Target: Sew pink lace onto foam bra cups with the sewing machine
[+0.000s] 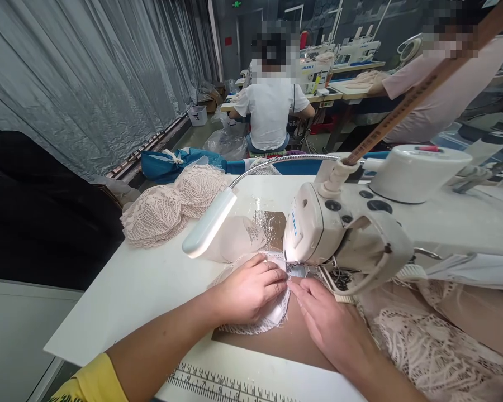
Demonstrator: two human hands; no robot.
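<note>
A white lace bra cup [276,319] lies under the sewing machine's needle area, with its scalloped edge toward the machine. Curved over the cup, my left hand [251,287] grips it, fingers close together and tips near the needle. My right hand [333,315] is on the machine side, its fingertips pinching at the cup's edge close to the left fingertips. The white JUKI sewing machine [308,223] has its head just above both hands. Beneath the cup is a brown sheet [305,340] on the table. The needle tip and what lies under my palms are hidden.
Stacked beige lace cups [155,215] sit at the table's back left. A lamp [209,223] on a bent metal neck hangs over a sheer cup [238,237]. More lace [440,340] lies at right. A ruler strip [222,385] marks the front edge. Two people work beyond.
</note>
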